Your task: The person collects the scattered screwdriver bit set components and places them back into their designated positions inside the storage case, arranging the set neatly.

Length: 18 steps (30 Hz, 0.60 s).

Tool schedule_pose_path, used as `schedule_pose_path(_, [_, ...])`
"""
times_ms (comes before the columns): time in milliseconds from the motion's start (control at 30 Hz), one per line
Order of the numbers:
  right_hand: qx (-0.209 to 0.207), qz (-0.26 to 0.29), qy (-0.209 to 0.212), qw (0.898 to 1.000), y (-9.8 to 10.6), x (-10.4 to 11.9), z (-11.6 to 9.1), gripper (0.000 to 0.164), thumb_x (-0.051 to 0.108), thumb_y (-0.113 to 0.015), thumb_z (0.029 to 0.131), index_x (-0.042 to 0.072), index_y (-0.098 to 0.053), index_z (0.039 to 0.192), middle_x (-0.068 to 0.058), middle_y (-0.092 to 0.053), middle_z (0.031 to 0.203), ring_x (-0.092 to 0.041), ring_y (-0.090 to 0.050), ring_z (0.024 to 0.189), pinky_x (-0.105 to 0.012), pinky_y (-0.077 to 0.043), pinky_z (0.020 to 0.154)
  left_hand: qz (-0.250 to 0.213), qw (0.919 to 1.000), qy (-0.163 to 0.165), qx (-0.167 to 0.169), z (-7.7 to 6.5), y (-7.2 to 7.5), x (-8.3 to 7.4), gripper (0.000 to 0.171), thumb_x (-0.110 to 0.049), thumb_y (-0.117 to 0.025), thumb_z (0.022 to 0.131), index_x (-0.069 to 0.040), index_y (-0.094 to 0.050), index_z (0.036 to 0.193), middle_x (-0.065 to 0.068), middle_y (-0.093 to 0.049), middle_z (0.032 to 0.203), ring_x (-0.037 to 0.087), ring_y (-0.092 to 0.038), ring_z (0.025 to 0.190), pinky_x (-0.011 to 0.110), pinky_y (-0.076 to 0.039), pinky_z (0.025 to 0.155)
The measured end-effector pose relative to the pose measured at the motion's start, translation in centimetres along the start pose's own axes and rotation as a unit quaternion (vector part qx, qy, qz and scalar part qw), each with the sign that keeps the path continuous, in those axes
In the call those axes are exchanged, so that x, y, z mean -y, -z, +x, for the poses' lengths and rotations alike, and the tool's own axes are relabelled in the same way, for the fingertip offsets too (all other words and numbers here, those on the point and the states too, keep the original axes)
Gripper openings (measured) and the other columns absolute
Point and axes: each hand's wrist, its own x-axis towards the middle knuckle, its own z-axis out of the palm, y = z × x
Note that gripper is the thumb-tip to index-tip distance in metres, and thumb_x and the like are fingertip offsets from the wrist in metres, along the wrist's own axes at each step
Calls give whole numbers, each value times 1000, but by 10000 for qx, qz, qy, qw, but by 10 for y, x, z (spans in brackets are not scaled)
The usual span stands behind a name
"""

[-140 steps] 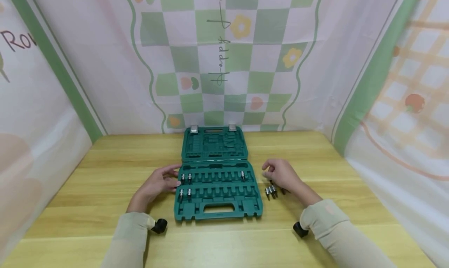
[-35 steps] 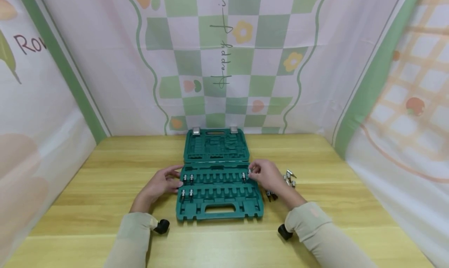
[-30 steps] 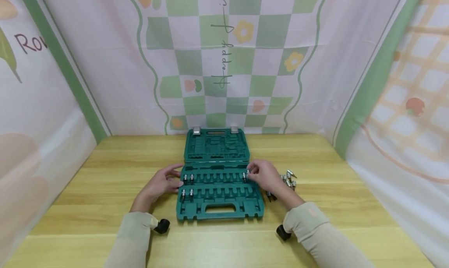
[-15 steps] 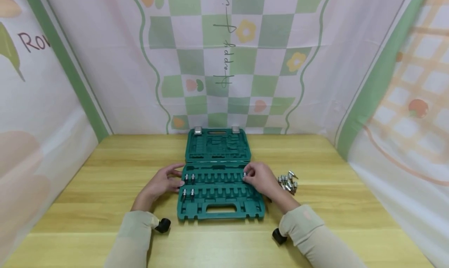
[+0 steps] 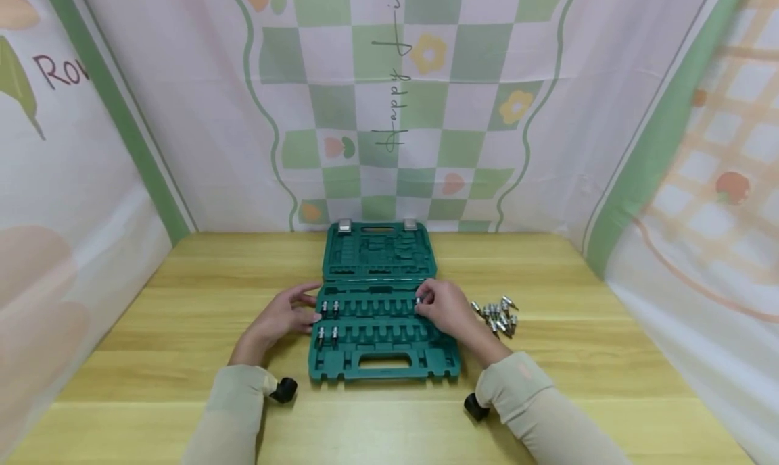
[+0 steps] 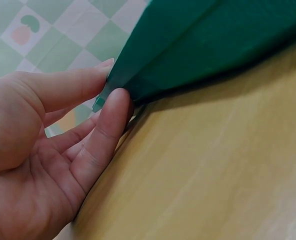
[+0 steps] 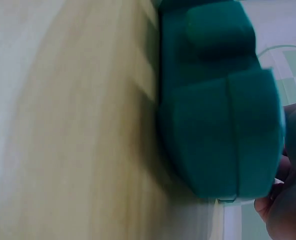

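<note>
A green tool case [image 5: 385, 352] lies unfolded on the table, its lid [image 5: 380, 249] leaning back behind it. At its left edge rests my left hand [image 5: 281, 320], thumb and fingers gripping the rim; the left wrist view has this hand [image 6: 48, 145] pinching the case wall [image 6: 188, 45]. Over the right part of the upper row, my right hand [image 5: 449, 309] pinches a silver bit socket [image 5: 418, 302], mostly covered by the fingertips. Further bit sockets sit in slots at the left: an upper pair [image 5: 336, 309] and a lower pair [image 5: 334, 337]. The right wrist view hides the fingertips behind the case.
Right of the case lies a loose pile of bit sockets [image 5: 499, 318] on the wooden table [image 5: 548, 384]. A printed cloth backdrop [image 5: 402, 113] rises behind the table, with cloth at both sides too.
My right hand has gone from beside the case to its upper row with a bit socket, then slid left along the row. The loose pile is uncovered. My left hand stays at the edge.
</note>
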Motion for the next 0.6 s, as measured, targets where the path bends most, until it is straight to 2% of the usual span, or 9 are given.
schedule_pose_path(333, [-7,-2,-125,9999,-4,2,4,7,7,-73,86,8,-67,89,2,-60,72,-13,-54,64,-31,-48,58,1,10000,9,12,1,-1,0,66,4,-65,89,-13,-41,148,22,-49,125,29,-63,89,42,-58,75])
schedule_pose_path(600, [136,349,-391,9985,-2,-1,7,5,8,-70,90,7,-72,93,0,-63,80,-15,-57,71,-34,-49,62,55,10000,-12,-28,-1,-1,-1,65,4,-65,90,-13,-41,148,22,-49,125,29,-63,89,42,-58,75])
